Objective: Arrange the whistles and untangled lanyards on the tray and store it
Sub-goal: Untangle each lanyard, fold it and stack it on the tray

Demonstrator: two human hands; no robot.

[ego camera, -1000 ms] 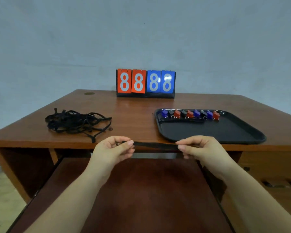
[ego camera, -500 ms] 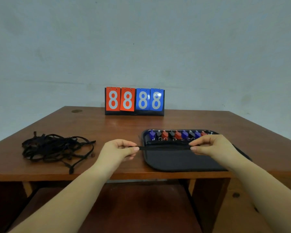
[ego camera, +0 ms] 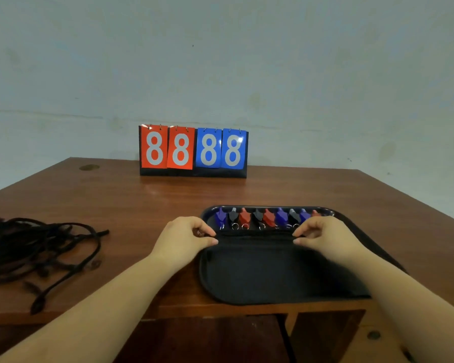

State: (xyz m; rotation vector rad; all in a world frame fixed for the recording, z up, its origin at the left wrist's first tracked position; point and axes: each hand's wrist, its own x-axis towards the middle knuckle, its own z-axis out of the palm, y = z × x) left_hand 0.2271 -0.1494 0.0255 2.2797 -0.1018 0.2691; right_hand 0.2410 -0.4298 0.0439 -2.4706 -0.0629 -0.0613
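1. A flip scoreboard [ego camera: 193,151] is standing at the far edge of the wooden desk [ego camera: 147,203], and it is carrying the only readable characters in view.
2. Its two left cards are showing red, each displaying a white "8".
3. Its two right cards are showing blue, each also displaying a white "8".
4. Together the four cards are reading "88 88" across the board.

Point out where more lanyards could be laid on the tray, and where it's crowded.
The tray is bare from the lanyard stretched between the left hand and right hand down to its near rim. The far edge is crowded by the whistles. The tangled lanyards lie on the desk.
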